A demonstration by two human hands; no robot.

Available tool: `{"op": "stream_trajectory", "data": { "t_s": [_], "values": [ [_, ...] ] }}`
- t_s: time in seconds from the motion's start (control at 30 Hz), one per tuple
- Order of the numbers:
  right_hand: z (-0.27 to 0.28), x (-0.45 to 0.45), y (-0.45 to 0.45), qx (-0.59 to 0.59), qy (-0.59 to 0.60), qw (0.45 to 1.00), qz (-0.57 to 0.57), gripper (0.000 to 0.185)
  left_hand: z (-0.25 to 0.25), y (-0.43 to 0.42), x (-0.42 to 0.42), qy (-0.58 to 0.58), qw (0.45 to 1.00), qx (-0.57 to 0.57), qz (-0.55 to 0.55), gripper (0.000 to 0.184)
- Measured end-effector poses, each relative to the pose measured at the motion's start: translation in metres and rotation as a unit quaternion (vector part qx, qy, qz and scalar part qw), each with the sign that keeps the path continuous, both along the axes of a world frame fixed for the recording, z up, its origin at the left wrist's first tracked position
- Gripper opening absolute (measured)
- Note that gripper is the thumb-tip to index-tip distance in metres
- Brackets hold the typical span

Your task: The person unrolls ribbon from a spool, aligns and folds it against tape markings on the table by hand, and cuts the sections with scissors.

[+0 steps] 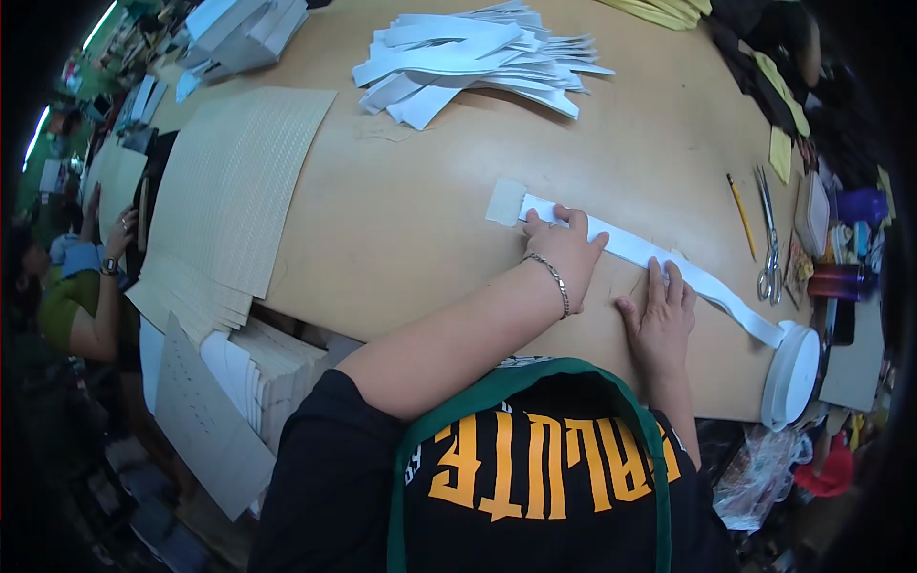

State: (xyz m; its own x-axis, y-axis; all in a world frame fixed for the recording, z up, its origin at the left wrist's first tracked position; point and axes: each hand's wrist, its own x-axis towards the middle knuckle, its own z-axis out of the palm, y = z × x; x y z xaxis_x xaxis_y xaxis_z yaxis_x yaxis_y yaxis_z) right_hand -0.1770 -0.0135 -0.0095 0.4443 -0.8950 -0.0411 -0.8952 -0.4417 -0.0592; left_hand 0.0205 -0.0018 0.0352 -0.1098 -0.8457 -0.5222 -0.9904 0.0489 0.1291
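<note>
A white strip of band (630, 245) runs slantwise across the table, from a small pale square piece (504, 201) to a white roll (793, 374) at the table's right edge. My left hand (565, 244) presses on the strip near its far end, fingers spread and a chain bracelet on the wrist. Further along the same strip, my right hand (661, 315) lies with its fingertips on the band's near edge and its thumb held apart. Neither hand is wrapped around anything.
A heap of cut white strips (468, 59) lies at the back. Large patterned sheets (239, 181) hang over the left edge, above stacked boards (277, 372). Scissors (767, 239) and a yellow pencil (741, 215) lie at right. Another person's arm (100, 296) shows at far left.
</note>
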Motion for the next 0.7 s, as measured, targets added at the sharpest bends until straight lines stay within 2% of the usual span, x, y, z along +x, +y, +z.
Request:
{"op": "stream_trajectory", "data": {
  "t_s": [0.33,0.43,0.7],
  "values": [
    [-0.014,-0.005,0.002,-0.025,-0.006,1.000,-0.001,0.071,-0.004,0.001,0.004,0.015,1.000,-0.010,-0.003,0.088],
    [-0.014,-0.005,0.002,-0.020,-0.017,1.000,-0.001,0.069,0.001,0.002,0.005,0.008,0.998,-0.061,-0.029,0.085],
    [-0.015,-0.007,0.001,-0.003,-0.034,0.999,-0.007,0.070,0.013,-0.005,0.006,-0.011,1.000,-0.005,0.001,0.074]
  ]
}}
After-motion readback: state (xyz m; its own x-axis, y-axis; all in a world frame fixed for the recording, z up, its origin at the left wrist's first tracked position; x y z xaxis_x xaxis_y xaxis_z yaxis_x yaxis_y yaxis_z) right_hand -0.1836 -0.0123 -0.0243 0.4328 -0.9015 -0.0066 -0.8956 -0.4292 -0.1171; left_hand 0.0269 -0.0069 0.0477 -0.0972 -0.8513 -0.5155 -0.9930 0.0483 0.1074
